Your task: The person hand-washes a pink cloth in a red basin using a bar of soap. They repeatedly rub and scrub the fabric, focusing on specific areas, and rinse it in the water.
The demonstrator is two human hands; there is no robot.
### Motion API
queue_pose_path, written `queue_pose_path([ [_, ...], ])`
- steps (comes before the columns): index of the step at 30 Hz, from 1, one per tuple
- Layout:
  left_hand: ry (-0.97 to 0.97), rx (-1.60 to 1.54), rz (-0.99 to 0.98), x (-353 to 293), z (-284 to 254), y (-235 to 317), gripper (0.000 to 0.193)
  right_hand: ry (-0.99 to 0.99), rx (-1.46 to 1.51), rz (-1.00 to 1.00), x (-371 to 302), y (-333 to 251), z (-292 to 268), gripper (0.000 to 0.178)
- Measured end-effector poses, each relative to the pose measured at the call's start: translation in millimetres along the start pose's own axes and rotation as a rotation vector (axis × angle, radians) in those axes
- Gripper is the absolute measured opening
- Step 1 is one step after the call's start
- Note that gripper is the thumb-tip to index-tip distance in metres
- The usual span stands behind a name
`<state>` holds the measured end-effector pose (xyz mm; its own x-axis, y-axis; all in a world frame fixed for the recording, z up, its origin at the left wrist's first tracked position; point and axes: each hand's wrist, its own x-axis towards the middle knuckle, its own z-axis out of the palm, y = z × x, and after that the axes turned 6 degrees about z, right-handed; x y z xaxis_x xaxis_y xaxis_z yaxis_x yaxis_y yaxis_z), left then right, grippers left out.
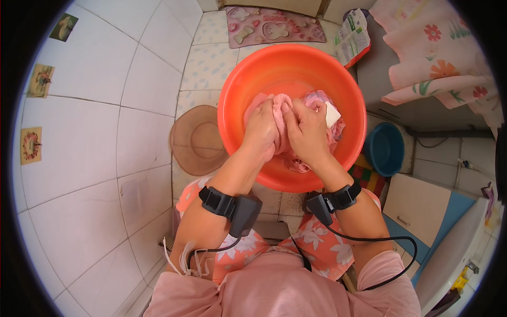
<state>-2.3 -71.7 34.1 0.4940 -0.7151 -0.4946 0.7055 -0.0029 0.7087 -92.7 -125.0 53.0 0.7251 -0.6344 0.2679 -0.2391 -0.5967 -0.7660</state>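
Both my hands are over a large orange basin [293, 182], bunching up a wet-looking pink ribbed garment [283, 122]. My left hand [261, 128] is closed around its left side. On the other side my right hand [308, 130] grips the same fabric, its thumb pressed on the folds. A white block like a bar of soap [332, 114] shows just beside the right hand's fingers; whether they touch it I cannot tell. Under and around it is a patterned pink and lilac cloth [338, 130]. Shallow water seems to lie in the basin's bottom.
A brown round lid or stool [198, 141] is left of the basin, a blue tub [385, 149] to its right. Behind lie a pink mat [274, 27] and a packet [351, 39]. A flowered cloth [435, 53] drapes a grey appliance. Tiled wall [79, 127] bounds the left.
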Motion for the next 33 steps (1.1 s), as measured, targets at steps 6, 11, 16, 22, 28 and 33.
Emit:
queue_pose_path([
  [6, -0.038, -0.013, 0.053, 0.1, 1.4, -1.7, 0.025, 0.046, -0.021, 0.071, 4.8, 8.6, 1.0, 0.024],
  [11, -0.02, -0.06, 0.068, 1.1, 0.9, -4.2, 0.032, 0.007, -0.038, -0.058, -2.7, 2.6, 0.0, 0.023],
  [16, -0.106, 0.023, 0.074, -17.3, 13.7, 35.5, 0.043, 0.05, 0.716, 0.513, 16.1, 27.2, -21.4, 0.032],
  [22, -0.154, 0.203, 0.241, -2.2, -7.4, 33.7, 0.04, -0.011, 0.855, 0.465, 12.3, 26.2, -23.1, 0.032],
  [28, -0.274, 0.248, 0.204, -9.8, -12.4, 45.1, 0.02, -0.036, 0.862, 0.507, 10.6, 33.1, -23.3, 0.028],
  [33, -0.408, 0.155, 0.034, -11.9, -13.4, 50.4, 0.014, -0.05, 0.955, 0.551, 9.5, 39.4, -22.7, 0.031],
])
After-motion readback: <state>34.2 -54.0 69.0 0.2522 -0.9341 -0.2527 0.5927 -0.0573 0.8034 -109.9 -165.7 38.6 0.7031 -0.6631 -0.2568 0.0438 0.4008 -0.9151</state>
